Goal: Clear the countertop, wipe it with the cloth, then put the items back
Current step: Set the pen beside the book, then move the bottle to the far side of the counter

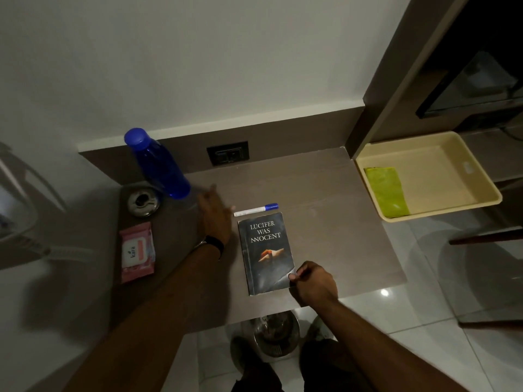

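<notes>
White wall point(198, 66), glossy tiled floor point(424, 278), dim.

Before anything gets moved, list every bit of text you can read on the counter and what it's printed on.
"LUCIFER WAS INNOCENT": cover of the dark book.
"kara": label of the pink wipes pack.
Marker: print on its white barrel is too small to read.
Tray: embossed mark on its floor is too faint to read.

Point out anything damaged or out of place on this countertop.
The book has a torn or creased cover at its near right corner, where the right hand pinches it. Nothing is spilled, and the blue bottle stands upright.
</notes>
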### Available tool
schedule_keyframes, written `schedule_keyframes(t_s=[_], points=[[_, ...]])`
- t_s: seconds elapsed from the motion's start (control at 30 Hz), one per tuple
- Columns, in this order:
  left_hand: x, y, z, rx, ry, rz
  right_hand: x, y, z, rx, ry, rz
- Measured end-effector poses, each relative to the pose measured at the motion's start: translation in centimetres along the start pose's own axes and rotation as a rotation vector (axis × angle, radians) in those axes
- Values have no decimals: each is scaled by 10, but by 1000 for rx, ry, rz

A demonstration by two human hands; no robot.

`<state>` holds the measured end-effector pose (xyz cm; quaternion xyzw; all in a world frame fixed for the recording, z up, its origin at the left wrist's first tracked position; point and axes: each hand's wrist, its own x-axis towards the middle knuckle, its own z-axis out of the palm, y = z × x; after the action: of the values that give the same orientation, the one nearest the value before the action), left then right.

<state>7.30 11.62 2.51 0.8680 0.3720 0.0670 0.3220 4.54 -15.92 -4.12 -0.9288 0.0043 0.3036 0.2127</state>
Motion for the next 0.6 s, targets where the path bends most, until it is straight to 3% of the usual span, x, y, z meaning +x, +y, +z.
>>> schedule_keyframes(t_s=[0.1, 0.17, 0.3, 0.43, 0.6], points=[[12, -4, -32, -118, 417, -68, 0, 2, -5, 43, -20, -1], [34, -12, -60, -249, 535, -147, -1, 3, -6, 76, -27, 2], [83, -39, -108, -301, 470, -337, -6, 11, -1, 258, -45, -60], [103, -55, -113, -337, 302, -156, -11, 22, -6, 398, -125, -114], [104, -43, -105, -265, 337, -135, -11, 19, -8, 323, -121, -98]])
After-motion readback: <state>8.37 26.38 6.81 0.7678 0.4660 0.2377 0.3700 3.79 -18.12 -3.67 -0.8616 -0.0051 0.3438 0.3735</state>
